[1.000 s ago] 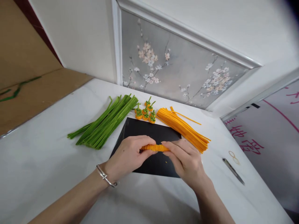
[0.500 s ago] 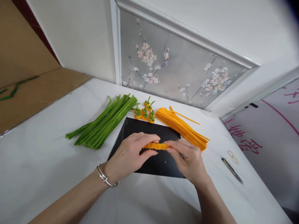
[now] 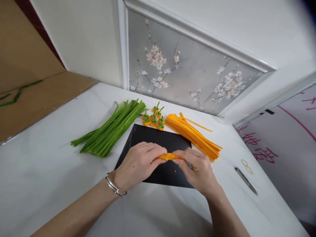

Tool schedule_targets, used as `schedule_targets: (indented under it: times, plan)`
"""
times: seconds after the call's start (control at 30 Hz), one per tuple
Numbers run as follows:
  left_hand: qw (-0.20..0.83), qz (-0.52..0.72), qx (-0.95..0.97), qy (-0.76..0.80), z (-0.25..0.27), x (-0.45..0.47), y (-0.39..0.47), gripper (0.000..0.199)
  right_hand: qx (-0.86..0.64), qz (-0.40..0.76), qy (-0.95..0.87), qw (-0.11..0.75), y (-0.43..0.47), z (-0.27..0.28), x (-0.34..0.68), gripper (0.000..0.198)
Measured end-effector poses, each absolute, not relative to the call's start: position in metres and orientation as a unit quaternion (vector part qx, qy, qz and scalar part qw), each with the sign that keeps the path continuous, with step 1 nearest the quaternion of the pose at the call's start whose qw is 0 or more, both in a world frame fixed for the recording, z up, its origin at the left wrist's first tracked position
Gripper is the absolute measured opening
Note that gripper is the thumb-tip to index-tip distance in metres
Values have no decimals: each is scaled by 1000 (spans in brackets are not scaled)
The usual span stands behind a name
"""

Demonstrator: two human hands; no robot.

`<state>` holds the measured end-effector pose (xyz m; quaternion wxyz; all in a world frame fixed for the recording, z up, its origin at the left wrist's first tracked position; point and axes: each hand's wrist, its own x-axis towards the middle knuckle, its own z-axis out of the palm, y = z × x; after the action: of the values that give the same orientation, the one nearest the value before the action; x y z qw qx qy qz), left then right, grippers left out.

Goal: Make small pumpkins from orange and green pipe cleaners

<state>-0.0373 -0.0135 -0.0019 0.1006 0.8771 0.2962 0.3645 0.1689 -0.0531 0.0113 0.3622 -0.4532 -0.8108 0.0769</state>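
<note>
Between my two hands stretches a coiled orange pipe cleaner (image 3: 170, 156), its ridged middle showing and both ends hidden by fingers. My left hand (image 3: 142, 161), with a silver bangle at the wrist, pinches its left end. The right end is gripped between thumb and fingers of my right hand (image 3: 197, 166). Both hands are over a black mat (image 3: 158, 179). Behind the mat stand several small orange-and-green pipe cleaner pieces (image 3: 153, 120) with upright green stems.
A bundle of green pipe cleaners (image 3: 112, 130) lies left of the mat, an orange bundle (image 3: 194, 135) at its right. On the white table (image 3: 74, 191) at right are tweezers (image 3: 246, 181) and a thin yellowish loop (image 3: 247, 166). A framed flower panel (image 3: 192, 65) stands behind.
My left fingers, apart around the orange coil before, have closed on its left end. Less of the coil shows between my hands now. The right hand keeps its pinch.
</note>
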Motion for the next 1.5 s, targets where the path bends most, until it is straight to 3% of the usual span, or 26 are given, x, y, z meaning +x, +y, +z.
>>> schedule_targets:
  times: [0.1,0.4,0.5,0.6,0.8,0.9,1.0,1.1,1.23,1.5]
  plan:
    - [115,329,884,311,1,-39,-13,17,-443,83,-812,370,-52,13,171,13]
    - [90,360,881,294,4,-38,-11,9,-473,124,-801,346,-53,11,170,13]
    - [99,328,887,309,6,-37,-13,21,-463,104,-813,337,-53,10,170,14]
    - [106,314,895,300,3,-36,-14,9,-458,96,-821,326,-53,9,168,14]
    - [104,372,869,309,-6,-30,-17,9,-466,104,-815,330,-54,10,166,14]
    - [151,352,856,347,-4,-31,-18,8,-464,96,-815,334,-52,10,168,14]
    - [221,299,847,379,1,-34,-16,27,-451,79,-821,341,-50,10,169,15]
    - [293,245,846,372,6,-36,-14,15,-432,70,-830,346,-50,9,170,18]
    - [358,266,809,384,8,-33,-14,16,-414,57,-835,357,-50,7,171,20]
    - [277,340,817,374,3,-32,-17,11,-454,72,-826,326,-52,11,170,16]
